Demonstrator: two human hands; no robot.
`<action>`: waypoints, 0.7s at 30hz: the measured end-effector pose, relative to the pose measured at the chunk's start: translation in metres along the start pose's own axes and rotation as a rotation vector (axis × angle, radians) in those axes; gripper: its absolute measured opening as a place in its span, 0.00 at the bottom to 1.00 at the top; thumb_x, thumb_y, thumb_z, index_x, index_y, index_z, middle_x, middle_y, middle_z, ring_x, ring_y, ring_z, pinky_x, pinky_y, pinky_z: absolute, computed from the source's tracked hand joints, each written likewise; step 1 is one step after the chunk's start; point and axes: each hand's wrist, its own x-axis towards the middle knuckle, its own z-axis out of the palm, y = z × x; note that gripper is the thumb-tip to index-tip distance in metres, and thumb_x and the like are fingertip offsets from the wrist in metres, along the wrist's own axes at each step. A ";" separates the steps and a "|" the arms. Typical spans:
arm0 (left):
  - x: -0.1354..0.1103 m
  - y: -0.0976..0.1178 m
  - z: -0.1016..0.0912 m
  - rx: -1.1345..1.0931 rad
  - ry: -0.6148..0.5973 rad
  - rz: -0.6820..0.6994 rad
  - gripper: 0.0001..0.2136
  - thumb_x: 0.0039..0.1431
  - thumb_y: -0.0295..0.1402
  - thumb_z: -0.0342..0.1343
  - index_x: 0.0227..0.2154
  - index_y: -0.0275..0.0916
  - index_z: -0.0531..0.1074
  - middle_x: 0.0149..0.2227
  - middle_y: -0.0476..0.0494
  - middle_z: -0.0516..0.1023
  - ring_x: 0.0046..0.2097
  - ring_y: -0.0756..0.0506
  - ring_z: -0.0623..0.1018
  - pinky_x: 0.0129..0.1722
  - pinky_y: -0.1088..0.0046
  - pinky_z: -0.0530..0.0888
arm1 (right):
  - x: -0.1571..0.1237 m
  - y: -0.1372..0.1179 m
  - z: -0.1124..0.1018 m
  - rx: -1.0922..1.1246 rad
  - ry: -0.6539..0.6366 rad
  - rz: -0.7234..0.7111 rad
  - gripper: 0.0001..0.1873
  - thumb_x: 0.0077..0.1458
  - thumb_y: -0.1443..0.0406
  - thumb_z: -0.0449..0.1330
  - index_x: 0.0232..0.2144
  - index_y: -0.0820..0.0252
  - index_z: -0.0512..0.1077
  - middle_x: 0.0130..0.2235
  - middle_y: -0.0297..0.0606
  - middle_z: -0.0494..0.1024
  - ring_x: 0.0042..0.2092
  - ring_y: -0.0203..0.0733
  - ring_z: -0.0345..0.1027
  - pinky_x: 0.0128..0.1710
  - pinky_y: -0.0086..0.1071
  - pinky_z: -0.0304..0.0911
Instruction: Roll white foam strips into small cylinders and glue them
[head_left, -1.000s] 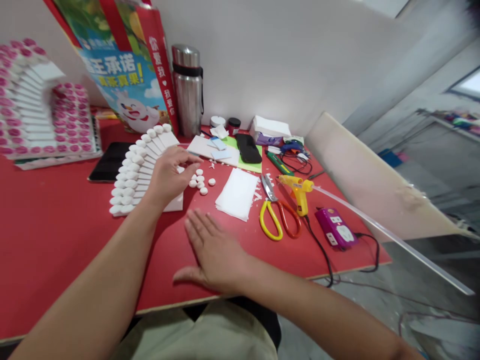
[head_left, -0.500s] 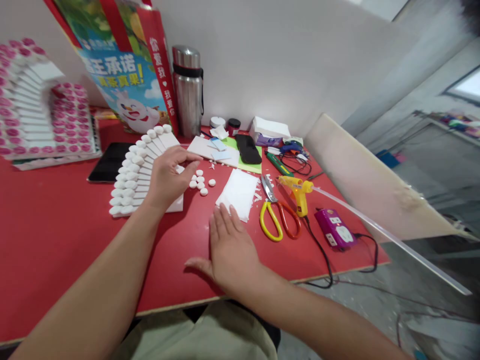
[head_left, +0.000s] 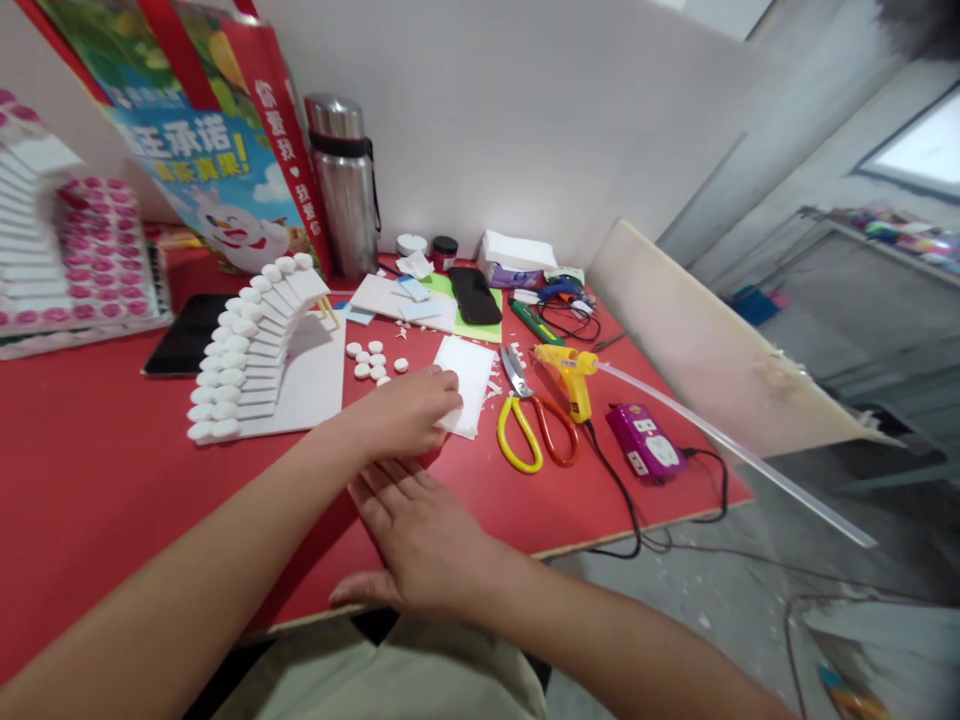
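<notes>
My left hand (head_left: pixel 409 408) reaches across with its fingers curled together at the left edge of a white paper stack (head_left: pixel 468 375). Whatever may be in those fingers is hidden. Flat on the red table, my right hand (head_left: pixel 424 535) lies just in front of it, thumb spread and palm down, holding nothing. Several small white discs (head_left: pixel 376 360) lie beyond my left hand, which covers part of the group. To the left stands a curved white model staircase (head_left: pixel 259 385) on a white base, edged with rows of white discs.
Yellow-and-red handled scissors (head_left: pixel 525 410), a yellow glue gun (head_left: pixel 570 372) with a long clear stick, and a purple power socket (head_left: pixel 646 445) lie right. Behind are a steel thermos (head_left: pixel 345 190), a black phone (head_left: pixel 476 296) and a printed bag (head_left: pixel 202 150). A pink-dotted model (head_left: pixel 105 250) stands far left.
My left hand has moved right from beside the staircase to the paper stack, its fingers curling in. My right hand has slid left and nearer, off the paper's front edge. The view has shifted.
</notes>
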 end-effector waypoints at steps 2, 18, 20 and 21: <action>0.009 0.005 0.005 0.118 -0.037 -0.011 0.06 0.57 0.25 0.56 0.35 0.34 0.78 0.44 0.34 0.80 0.46 0.36 0.78 0.42 0.62 0.74 | 0.000 0.000 0.002 -0.001 0.014 -0.010 0.50 0.68 0.40 0.50 0.72 0.76 0.55 0.74 0.58 0.57 0.77 0.54 0.42 0.77 0.46 0.40; 0.049 -0.019 -0.039 -1.332 0.275 -0.494 0.04 0.45 0.31 0.61 0.25 0.39 0.72 0.25 0.47 0.76 0.28 0.46 0.76 0.29 0.68 0.73 | 0.017 0.032 -0.009 -0.016 0.026 0.077 0.48 0.69 0.40 0.49 0.72 0.75 0.55 0.76 0.55 0.51 0.78 0.54 0.39 0.77 0.49 0.36; 0.054 -0.015 -0.048 -1.425 0.311 -0.470 0.03 0.47 0.30 0.60 0.26 0.38 0.73 0.28 0.44 0.78 0.33 0.42 0.80 0.36 0.62 0.78 | 0.022 0.048 -0.015 -0.055 0.034 0.231 0.52 0.67 0.38 0.49 0.72 0.79 0.55 0.75 0.61 0.50 0.78 0.58 0.38 0.77 0.52 0.37; 0.056 -0.014 -0.053 -1.439 0.340 -0.444 0.03 0.48 0.29 0.57 0.28 0.37 0.73 0.30 0.41 0.79 0.36 0.40 0.81 0.39 0.57 0.80 | 0.023 0.053 -0.019 -0.080 0.051 0.341 0.54 0.66 0.38 0.50 0.72 0.82 0.54 0.75 0.64 0.50 0.78 0.61 0.39 0.77 0.54 0.38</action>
